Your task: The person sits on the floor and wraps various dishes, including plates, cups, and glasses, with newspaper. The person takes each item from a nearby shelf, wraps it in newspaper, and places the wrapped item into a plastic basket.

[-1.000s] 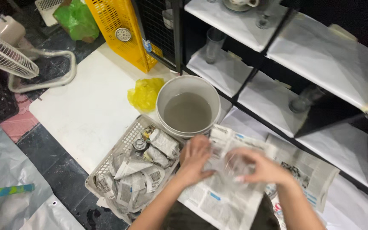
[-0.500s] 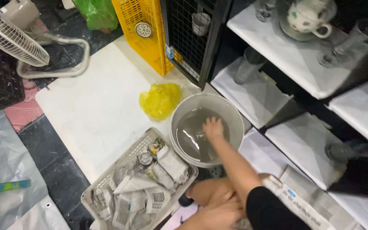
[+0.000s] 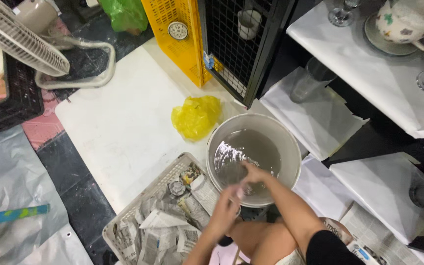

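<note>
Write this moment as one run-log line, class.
left hand: at bucket rim | right hand: over water, on something unclear | bucket: grey water | basket: newspaper-wrapped items

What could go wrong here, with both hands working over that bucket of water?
1. Both hands, left hand and right hand, seem to hold a clear glass item over the grey water; wet, it could slip and strike the bucket rim.
2. Splashes could soak the newspaper-wrapped pieces in the basket right beside it.
3. The bucket sits against the shelf edge, so a knock might tip it.
</note>
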